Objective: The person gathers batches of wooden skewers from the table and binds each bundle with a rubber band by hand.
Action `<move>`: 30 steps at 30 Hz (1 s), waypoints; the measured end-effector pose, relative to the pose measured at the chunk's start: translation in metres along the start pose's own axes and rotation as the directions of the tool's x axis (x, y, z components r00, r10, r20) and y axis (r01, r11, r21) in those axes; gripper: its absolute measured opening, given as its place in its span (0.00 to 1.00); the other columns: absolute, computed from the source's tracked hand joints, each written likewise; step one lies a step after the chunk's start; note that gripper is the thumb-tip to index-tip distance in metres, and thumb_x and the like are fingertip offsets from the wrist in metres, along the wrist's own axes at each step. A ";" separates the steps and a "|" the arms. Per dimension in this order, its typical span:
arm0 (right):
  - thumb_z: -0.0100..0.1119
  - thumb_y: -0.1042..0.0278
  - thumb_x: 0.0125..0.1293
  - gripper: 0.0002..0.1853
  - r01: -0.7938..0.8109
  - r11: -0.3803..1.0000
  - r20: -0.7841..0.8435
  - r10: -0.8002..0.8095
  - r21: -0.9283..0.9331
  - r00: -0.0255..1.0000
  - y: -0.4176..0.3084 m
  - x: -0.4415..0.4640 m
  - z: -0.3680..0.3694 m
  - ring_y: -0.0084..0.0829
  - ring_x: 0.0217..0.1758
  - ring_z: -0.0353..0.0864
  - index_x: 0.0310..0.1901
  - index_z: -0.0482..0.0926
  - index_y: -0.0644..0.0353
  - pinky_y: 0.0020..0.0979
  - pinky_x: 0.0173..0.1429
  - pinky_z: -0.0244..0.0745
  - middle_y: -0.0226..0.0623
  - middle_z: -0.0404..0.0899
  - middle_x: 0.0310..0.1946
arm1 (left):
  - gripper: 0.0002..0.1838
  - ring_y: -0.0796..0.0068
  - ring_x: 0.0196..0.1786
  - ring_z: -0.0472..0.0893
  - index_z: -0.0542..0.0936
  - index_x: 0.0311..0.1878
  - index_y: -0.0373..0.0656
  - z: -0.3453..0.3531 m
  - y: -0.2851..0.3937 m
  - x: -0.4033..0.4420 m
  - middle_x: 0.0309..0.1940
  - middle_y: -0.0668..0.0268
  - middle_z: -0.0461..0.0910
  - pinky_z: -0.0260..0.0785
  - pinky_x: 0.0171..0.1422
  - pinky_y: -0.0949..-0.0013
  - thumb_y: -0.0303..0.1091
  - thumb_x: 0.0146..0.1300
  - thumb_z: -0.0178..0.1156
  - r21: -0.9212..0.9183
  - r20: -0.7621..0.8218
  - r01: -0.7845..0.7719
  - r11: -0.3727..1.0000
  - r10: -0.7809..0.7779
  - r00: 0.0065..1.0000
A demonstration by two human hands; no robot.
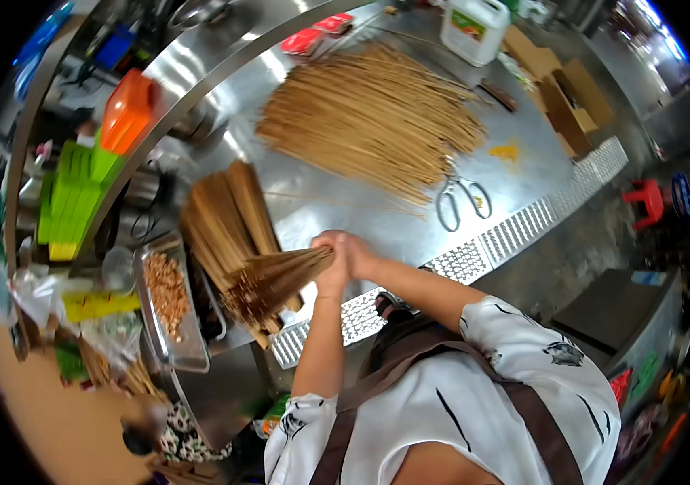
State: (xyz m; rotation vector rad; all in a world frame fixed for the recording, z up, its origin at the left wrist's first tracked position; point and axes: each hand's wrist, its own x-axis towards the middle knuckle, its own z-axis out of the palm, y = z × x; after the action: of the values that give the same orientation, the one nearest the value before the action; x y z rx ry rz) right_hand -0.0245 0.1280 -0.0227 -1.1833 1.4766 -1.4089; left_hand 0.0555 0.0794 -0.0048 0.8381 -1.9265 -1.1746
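Observation:
Both of my hands are closed together around the narrow end of a bundle of thin brown sticks [280,279], which fans out to the left. My left hand [330,276] wraps the bundle from the near side. Pressed against it, my right hand [351,252] covers the same end. Behind the held bundle lie more stacked bundles of brown sticks [219,214] on the steel table [296,214]. A wide spread of loose sticks [369,113] covers the table farther off. Scissors [462,202] lie at its near right edge.
At left stands a metal tray [195,352] with small orange-brown pieces. Green containers [74,190] and an orange container [128,109] sit beyond a curved metal rail. A white jug [474,32] and a cardboard box [571,97] are at the far right. Another person [187,432] is lower left.

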 end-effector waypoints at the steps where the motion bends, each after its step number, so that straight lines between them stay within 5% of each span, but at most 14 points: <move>1: 0.59 0.67 0.51 0.15 0.115 0.946 -0.168 -0.171 -0.302 0.971 -0.006 -0.007 0.002 0.37 0.45 0.75 0.43 0.77 0.57 0.33 0.53 0.67 0.39 0.77 0.40 | 0.09 0.80 0.27 0.71 0.71 0.30 0.39 -0.002 0.006 0.002 0.24 0.68 0.73 0.66 0.32 0.76 0.30 0.54 0.63 -0.013 -0.027 -0.052 0.999 0.052 0.998; 2: 0.59 0.66 0.52 0.13 0.157 0.792 -0.261 -0.371 -0.590 0.891 -0.011 -0.014 0.001 0.38 0.47 0.75 0.41 0.78 0.58 0.34 0.53 0.68 0.39 0.77 0.41 | 0.09 0.79 0.24 0.70 0.71 0.30 0.39 -0.008 0.013 0.001 0.22 0.68 0.72 0.66 0.30 0.75 0.29 0.55 0.62 -0.095 -0.019 0.080 0.992 -0.082 0.996; 5: 0.61 0.66 0.49 0.13 0.224 0.908 -0.105 -0.276 -0.353 0.955 -0.034 -0.047 -0.046 0.40 0.50 0.72 0.38 0.78 0.57 0.38 0.54 0.66 0.40 0.76 0.42 | 0.08 0.77 0.16 0.65 0.68 0.28 0.43 -0.034 0.069 0.010 0.13 0.70 0.64 0.62 0.23 0.71 0.29 0.57 0.58 -0.366 0.159 0.399 0.841 -0.366 0.917; 7: 0.61 0.65 0.52 0.11 0.211 0.862 -0.307 -0.378 -0.460 0.873 -0.002 -0.081 -0.105 0.39 0.42 0.76 0.37 0.78 0.58 0.36 0.49 0.70 0.40 0.78 0.37 | 0.09 0.80 0.15 0.61 0.66 0.26 0.44 -0.059 0.083 0.004 0.12 0.72 0.58 0.57 0.20 0.74 0.29 0.58 0.56 -0.581 0.466 0.620 0.527 -0.409 0.785; 8: 0.59 0.64 0.56 0.10 -0.325 0.898 -0.673 0.046 -0.295 0.738 -0.008 -0.095 -0.130 0.34 0.38 0.77 0.36 0.76 0.59 0.33 0.44 0.71 0.39 0.78 0.33 | 0.10 0.81 0.14 0.60 0.65 0.25 0.45 -0.065 0.096 -0.003 0.11 0.73 0.57 0.55 0.19 0.75 0.30 0.58 0.56 -0.586 0.548 0.685 0.433 -0.411 0.729; 10: 0.58 0.64 0.57 0.10 -0.543 0.829 -0.941 0.065 -0.134 0.331 0.011 -0.124 -0.212 0.33 0.35 0.76 0.38 0.76 0.60 0.31 0.42 0.71 0.39 0.77 0.34 | 0.11 0.82 0.13 0.58 0.64 0.24 0.47 -0.072 0.102 -0.022 0.11 0.75 0.56 0.53 0.17 0.76 0.32 0.57 0.56 -0.550 0.695 0.795 0.254 -0.388 0.605; 11: 0.57 0.64 0.58 0.10 -0.647 0.693 -0.935 -0.115 -0.317 0.335 0.022 -0.143 -0.245 0.35 0.35 0.77 0.38 0.77 0.62 0.34 0.41 0.71 0.42 0.75 0.35 | 0.11 0.83 0.13 0.58 0.64 0.24 0.48 -0.072 0.096 -0.032 0.11 0.75 0.57 0.53 0.17 0.75 0.34 0.57 0.56 -0.511 0.761 0.842 0.172 -0.365 0.537; 13: 0.57 0.64 0.57 0.11 -0.715 0.577 -0.915 -0.177 -0.395 0.363 0.028 -0.160 -0.279 0.41 0.36 0.77 0.36 0.78 0.64 0.38 0.41 0.72 0.45 0.74 0.34 | 0.09 0.85 0.14 0.58 0.65 0.25 0.48 -0.060 0.093 -0.056 0.13 0.76 0.57 0.53 0.18 0.76 0.31 0.56 0.56 -0.459 0.788 0.881 0.109 -0.408 0.461; 16: 0.55 0.64 0.57 0.12 -0.786 0.413 -0.871 -0.040 -0.460 0.489 0.023 -0.159 -0.297 0.45 0.37 0.77 0.34 0.78 0.65 0.41 0.41 0.72 0.48 0.74 0.35 | 0.08 0.84 0.16 0.58 0.65 0.30 0.48 -0.043 0.105 -0.077 0.15 0.75 0.58 0.55 0.23 0.77 0.29 0.56 0.55 -0.500 0.760 0.863 0.067 -0.443 0.475; 19: 0.54 0.65 0.55 0.12 -0.834 0.207 -0.850 0.015 -0.512 0.526 0.030 -0.151 -0.309 0.47 0.34 0.77 0.32 0.78 0.66 0.43 0.40 0.72 0.50 0.76 0.34 | 0.07 0.84 0.16 0.59 0.65 0.30 0.47 -0.044 0.112 -0.074 0.15 0.75 0.58 0.56 0.22 0.76 0.29 0.56 0.55 -0.515 0.715 0.846 0.141 -0.474 0.514; 22: 0.52 0.68 0.54 0.10 -0.860 0.175 -0.858 0.110 -0.480 0.501 0.030 -0.142 -0.324 0.49 0.31 0.77 0.31 0.79 0.65 0.45 0.37 0.71 0.53 0.77 0.32 | 0.08 0.83 0.16 0.59 0.65 0.31 0.47 -0.044 0.115 -0.071 0.15 0.74 0.58 0.57 0.22 0.75 0.28 0.55 0.56 -0.517 0.674 0.833 0.195 -0.507 0.537; 26: 0.52 0.71 0.52 0.08 -0.879 0.280 -0.840 0.287 -0.386 0.460 0.030 -0.147 -0.348 0.43 0.25 0.77 0.27 0.78 0.64 0.40 0.30 0.71 0.46 0.78 0.26 | 0.09 0.82 0.16 0.60 0.66 0.33 0.46 -0.039 0.125 -0.066 0.16 0.72 0.60 0.57 0.22 0.75 0.28 0.54 0.57 -0.528 0.617 0.808 0.262 -0.536 0.577; 28: 0.53 0.71 0.51 0.04 -0.624 0.781 -0.885 0.300 0.014 0.355 0.033 -0.161 -0.361 0.28 0.19 0.70 0.26 0.76 0.60 0.29 0.23 0.65 0.34 0.76 0.23 | 0.09 0.81 0.16 0.61 0.66 0.33 0.44 -0.037 0.128 -0.064 0.18 0.69 0.64 0.58 0.21 0.75 0.27 0.54 0.57 -0.532 0.576 0.789 0.308 -0.551 0.604; 30: 0.54 0.71 0.52 0.02 -0.483 0.844 -0.829 0.431 0.232 0.356 0.014 -0.173 -0.363 0.23 0.18 0.65 0.26 0.74 0.59 0.24 0.22 0.60 0.31 0.74 0.23 | 0.09 0.82 0.16 0.62 0.66 0.33 0.44 -0.036 0.130 -0.059 0.20 0.66 0.67 0.59 0.21 0.75 0.26 0.54 0.57 -0.527 0.553 0.779 0.339 -0.559 0.617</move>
State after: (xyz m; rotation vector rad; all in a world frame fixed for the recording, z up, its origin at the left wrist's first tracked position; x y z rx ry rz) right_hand -0.3241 0.3968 -0.0130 0.1207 2.2974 -1.6007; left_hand 0.0963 0.1594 0.1114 1.0658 -0.9781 -2.4991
